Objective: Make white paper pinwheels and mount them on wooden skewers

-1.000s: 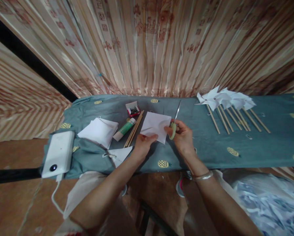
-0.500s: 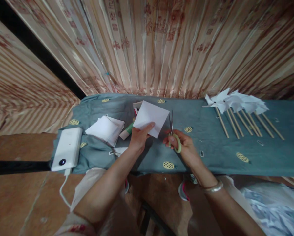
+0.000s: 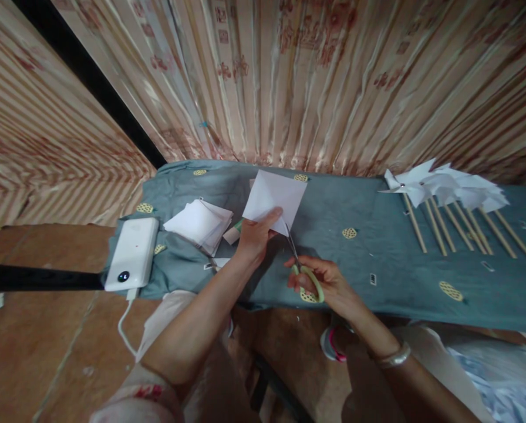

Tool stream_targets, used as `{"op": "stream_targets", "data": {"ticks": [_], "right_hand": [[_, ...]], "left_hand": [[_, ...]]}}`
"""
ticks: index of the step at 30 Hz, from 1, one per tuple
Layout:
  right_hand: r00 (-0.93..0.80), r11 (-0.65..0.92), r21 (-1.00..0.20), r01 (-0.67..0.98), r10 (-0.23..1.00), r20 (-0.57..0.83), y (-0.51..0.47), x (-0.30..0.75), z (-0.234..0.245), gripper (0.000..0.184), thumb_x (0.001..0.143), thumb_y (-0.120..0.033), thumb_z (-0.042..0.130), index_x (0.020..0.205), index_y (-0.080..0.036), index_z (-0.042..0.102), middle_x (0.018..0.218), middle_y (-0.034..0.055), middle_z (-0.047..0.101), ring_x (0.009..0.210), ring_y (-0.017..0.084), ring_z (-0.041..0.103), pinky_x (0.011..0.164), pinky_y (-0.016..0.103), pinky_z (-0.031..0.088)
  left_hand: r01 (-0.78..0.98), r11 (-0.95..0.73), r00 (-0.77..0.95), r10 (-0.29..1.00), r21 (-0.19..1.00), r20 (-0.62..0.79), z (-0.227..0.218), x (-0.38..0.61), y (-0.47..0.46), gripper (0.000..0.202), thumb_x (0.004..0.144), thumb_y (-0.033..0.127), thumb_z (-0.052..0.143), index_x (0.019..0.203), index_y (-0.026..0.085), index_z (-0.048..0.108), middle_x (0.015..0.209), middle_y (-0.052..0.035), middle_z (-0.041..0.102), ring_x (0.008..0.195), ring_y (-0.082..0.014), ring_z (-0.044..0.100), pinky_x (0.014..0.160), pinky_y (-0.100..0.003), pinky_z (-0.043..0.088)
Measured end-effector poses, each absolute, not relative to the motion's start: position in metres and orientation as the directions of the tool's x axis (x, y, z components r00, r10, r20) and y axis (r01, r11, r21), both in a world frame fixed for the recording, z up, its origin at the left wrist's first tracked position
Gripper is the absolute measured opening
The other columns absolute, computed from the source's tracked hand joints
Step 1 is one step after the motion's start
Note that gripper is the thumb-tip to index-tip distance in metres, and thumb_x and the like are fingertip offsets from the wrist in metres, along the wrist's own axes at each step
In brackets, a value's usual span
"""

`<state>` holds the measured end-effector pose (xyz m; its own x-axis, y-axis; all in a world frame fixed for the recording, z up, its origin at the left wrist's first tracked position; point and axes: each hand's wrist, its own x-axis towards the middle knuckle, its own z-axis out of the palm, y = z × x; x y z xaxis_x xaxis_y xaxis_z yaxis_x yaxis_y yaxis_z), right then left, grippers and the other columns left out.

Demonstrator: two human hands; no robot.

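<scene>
A white paper square (image 3: 275, 195) is hanging over the tabletop (image 3: 360, 264), the left hand (image 3: 255, 239) pinching it in its grip. Scissors (image 3: 296, 257) are overlapping its near edge, the right hand (image 3: 323, 279) wrapping its grip around their handles. Stacked paper (image 3: 196, 223) is lying leftward; pinwheels (image 3: 450, 185) are resting rightward.

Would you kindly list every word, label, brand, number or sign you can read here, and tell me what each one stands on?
No text can be read with certainty.
Curtain: square, character-like marks, too blurred to read.
Tablecloth: small rectangular prints, too small to read.
White device: a lit mark on its round dark display, too small to read.
Paper sheet in the left hand: no writing shows.
</scene>
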<state>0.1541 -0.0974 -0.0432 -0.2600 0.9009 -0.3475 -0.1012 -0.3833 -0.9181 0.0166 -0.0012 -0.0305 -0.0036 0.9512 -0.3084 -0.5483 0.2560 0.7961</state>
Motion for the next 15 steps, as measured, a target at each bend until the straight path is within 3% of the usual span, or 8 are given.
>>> {"op": "stream_targets", "data": {"ticks": [9,15], "right_hand": [[-0.195,-0.352,-0.933,-0.072,0.922,-0.333,-0.0959,0.1499,-0.0428,0.048,0.06,-0.059,0.081,0.087,-0.02,0.072,0.061,-0.0014,0.061,0.054,0.01,0.052,0.047,0.021,0.041],[-0.197,-0.322,-0.944,-0.071,0.932,-0.303,-0.0947,0.1509,-0.0459,0.051,0.061,-0.061,0.08,0.089,-0.019,0.071,0.062,-0.0011,0.061,0.053,0.01,0.052,0.045,0.02,0.04]], "left_hand": [[-0.59,0.204,-0.016,0.964,0.781,-0.265,-0.0303,0.0173,-0.0013,0.038,0.051,0.021,0.087,0.085,0.012,0.071,0.083,-0.0059,0.075,0.074,-0.0178,0.069,0.066,-0.027,0.053],[-0.594,0.214,-0.003,0.963,0.775,-0.269,-0.0273,0.0218,-0.0057,0.028,0.059,0.015,0.082,0.085,0.016,0.071,0.081,-0.0033,0.074,0.077,-0.0173,0.068,0.073,-0.027,0.053]]}}
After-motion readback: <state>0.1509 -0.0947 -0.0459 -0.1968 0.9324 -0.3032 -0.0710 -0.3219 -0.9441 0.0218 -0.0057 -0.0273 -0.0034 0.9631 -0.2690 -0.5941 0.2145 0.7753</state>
